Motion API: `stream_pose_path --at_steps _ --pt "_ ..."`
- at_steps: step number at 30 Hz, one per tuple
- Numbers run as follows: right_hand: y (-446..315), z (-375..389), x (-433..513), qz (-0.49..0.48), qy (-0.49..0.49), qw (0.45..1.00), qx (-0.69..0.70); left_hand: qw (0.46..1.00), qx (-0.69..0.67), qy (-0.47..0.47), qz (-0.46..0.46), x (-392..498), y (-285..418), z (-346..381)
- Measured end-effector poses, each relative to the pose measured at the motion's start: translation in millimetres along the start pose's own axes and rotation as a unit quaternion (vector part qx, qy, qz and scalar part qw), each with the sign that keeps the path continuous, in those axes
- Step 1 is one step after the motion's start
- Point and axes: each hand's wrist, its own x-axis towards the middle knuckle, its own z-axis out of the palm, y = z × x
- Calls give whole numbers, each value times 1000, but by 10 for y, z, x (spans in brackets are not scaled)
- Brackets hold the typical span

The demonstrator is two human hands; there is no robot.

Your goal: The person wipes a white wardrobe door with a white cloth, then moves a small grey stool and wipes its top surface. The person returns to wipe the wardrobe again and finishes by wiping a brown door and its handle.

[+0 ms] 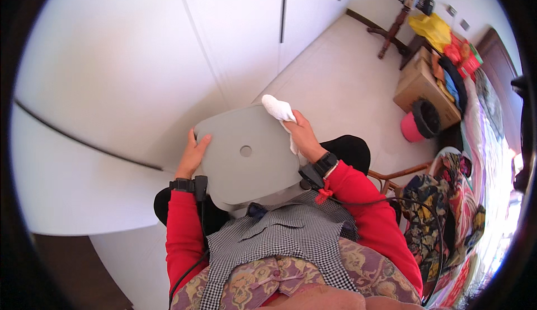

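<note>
A grey plastic stool (247, 171) with a round hole in its seat is held in front of my lap, its top facing me. My left hand (193, 152) grips the stool's left edge, thumb on the seat and fingers behind the rim. In my right hand (304, 136) is a bunched white cloth (277, 107), which lies against the stool's upper right edge. Part of the cloth hangs down along that side. The stool's legs are mostly hidden under the seat.
White wardrobe doors (138, 58) rise close in front and left. To the right are a wooden chair (402, 171) piled with patterned cloth, a pink bin (413, 127) with a black liner, a cardboard box (419, 87) and a wooden stand (394, 29). A cable (438, 234) runs along my right arm.
</note>
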Motion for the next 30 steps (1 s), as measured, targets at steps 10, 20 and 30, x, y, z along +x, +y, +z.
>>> stream_pose_path --at_steps 10,20,30 --pt "155 -735 275 -32 153 986 -64 994 8 -66 92 630 351 826" --pt "150 -816 185 -6 127 992 -2 977 77 -191 -46 237 477 701" --pt "-118 -809 692 -194 86 778 -591 983 21 -167 67 547 334 1141"
